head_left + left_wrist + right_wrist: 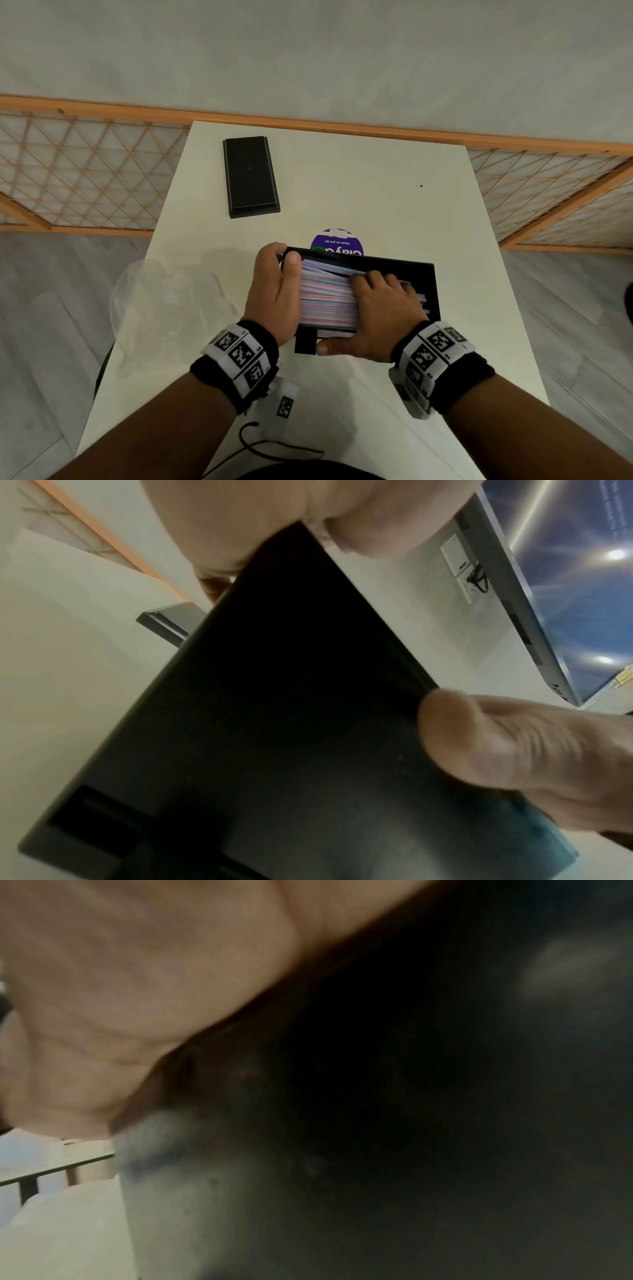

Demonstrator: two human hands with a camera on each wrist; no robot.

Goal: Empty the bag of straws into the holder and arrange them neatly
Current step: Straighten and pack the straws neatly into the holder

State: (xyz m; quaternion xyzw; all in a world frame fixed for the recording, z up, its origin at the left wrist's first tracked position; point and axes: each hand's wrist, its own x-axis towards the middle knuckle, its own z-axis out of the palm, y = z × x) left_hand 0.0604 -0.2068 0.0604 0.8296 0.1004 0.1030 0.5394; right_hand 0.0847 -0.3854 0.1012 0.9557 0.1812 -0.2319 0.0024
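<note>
A black rectangular holder [424, 284] sits on the white table [376, 178], packed with pink, blue and white straws [325, 301] lying lengthwise. My left hand [274, 291] grips the holder's left end, thumb hooked over its rim. My right hand [383, 308] lies on the straws with its fingers bent into them and its thumb along the front wall. In the left wrist view the holder's dark wall [274, 723] fills the frame. The right wrist view shows only my palm [137, 988] over the dark holder [377, 1123]. The clear plastic bag [164, 301] lies crumpled to the left.
A black lid [250, 174] lies at the table's far left, also seen in the left wrist view [167, 623]. A purple round sticker [337, 241] shows just behind the holder. A white tag with a cord [281, 407] lies near the front edge. A wooden lattice screen [85, 164] stands behind the table.
</note>
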